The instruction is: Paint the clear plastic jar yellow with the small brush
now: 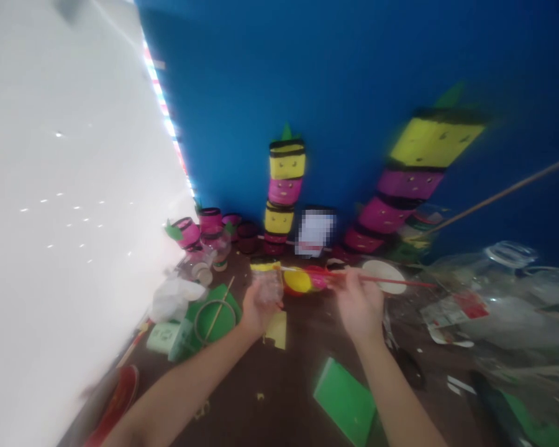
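Note:
My left hand (259, 308) is wrapped round a small clear plastic cup (269, 286) with a yellow band along its rim. A long red paintbrush (403, 282) is pinched in my right hand (359, 304), its tip pointing left toward the cup's rim. Between the hands, beyond them, sits a container of yellow paint (297, 280), with a pink one (318, 279) beside it. A piece of pale yellow paper (276, 331) lies just below my left hand.
Stacked pink and yellow cups (285, 186) stand at the blue wall, with a second, leaning stack (400, 186). Large clear bottles (503, 298) crowd the right. Green paper (345, 400) lies in front; a ring (196, 323) and green sheets are at left.

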The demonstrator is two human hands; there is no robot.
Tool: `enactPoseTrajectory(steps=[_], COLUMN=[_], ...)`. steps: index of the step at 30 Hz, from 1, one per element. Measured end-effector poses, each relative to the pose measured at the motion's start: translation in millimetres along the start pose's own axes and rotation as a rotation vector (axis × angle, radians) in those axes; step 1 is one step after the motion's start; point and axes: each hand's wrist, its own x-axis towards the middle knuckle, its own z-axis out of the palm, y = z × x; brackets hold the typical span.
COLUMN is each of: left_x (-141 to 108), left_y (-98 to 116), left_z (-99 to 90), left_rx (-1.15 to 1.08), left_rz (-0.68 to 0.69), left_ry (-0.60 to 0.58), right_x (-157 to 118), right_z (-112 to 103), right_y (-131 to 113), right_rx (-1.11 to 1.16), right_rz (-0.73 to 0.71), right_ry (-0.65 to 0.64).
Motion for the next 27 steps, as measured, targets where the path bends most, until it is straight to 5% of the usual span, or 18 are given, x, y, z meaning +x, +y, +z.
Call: enactPoseTrajectory(steps=[21,27], left_x=[1.2,1.7], left_y=[0.3,2.9], left_z=[-2.5,0.2], left_rx=[-0.057,-0.092], left_rz=[0.000,0.026], left_ry=[0.004,0.026], right_x=[3.6,7.5], right_z=[-7.2,-12.2], right_y=[7.5,8.9], right_rx=[0.028,-0.028], right_rz=[-0.008,-0.090], right_ry=[0.074,0.201])
